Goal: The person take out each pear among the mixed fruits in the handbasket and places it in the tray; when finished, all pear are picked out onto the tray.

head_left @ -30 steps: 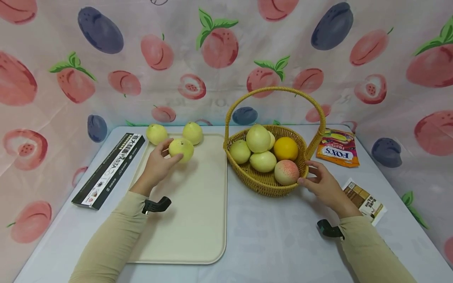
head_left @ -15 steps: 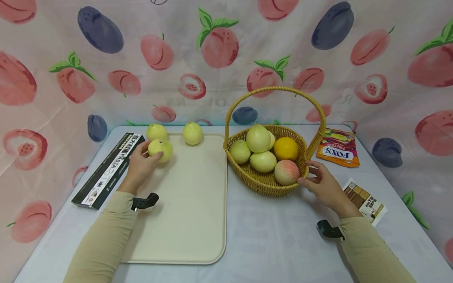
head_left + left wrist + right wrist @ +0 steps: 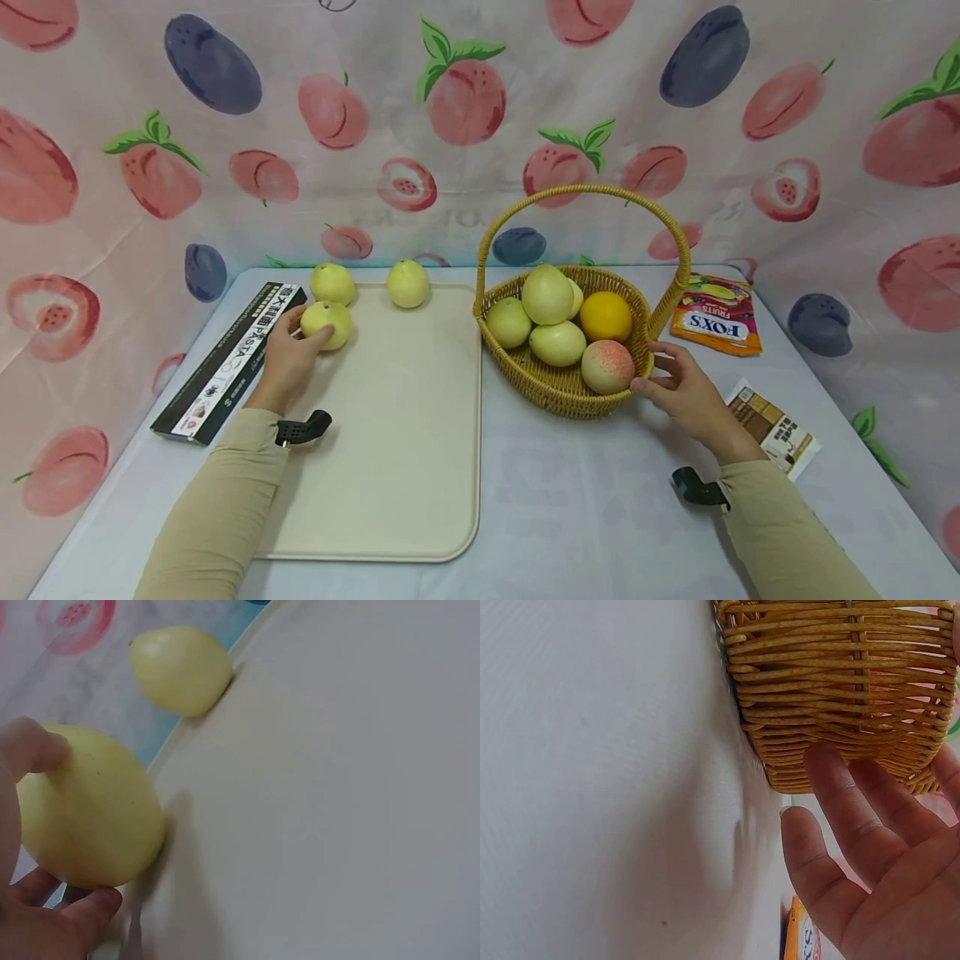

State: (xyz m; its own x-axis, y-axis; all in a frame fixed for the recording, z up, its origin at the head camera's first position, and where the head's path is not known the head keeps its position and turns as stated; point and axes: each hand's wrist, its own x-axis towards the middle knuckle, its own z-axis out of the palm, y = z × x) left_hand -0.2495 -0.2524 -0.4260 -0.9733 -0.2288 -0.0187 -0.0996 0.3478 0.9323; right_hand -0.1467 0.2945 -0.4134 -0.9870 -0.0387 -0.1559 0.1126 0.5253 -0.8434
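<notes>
My left hand holds a round, pale yellow-green fruit low over the far left corner of the beige tray. In the left wrist view, thumb and fingers lie around this fruit. Two similar fruits sit along the tray's far edge: one just behind the held one, another farther right. At the right side of the wicker basket, my right hand grips the rim, thumb at the front. The right wrist view shows fingers against the woven outside, the little finger apart from it.
In the basket lie several yellow-green fruits, an orange and a peach; its tall handle arches above. A black-and-white pasta box lies left of the tray. To the right are a FOX'S candy bag and a brown-white packet.
My left hand has carried the yellow-green fruit leftward and down to the tray's far left corner. The right hand and the basket have stayed in place.
</notes>
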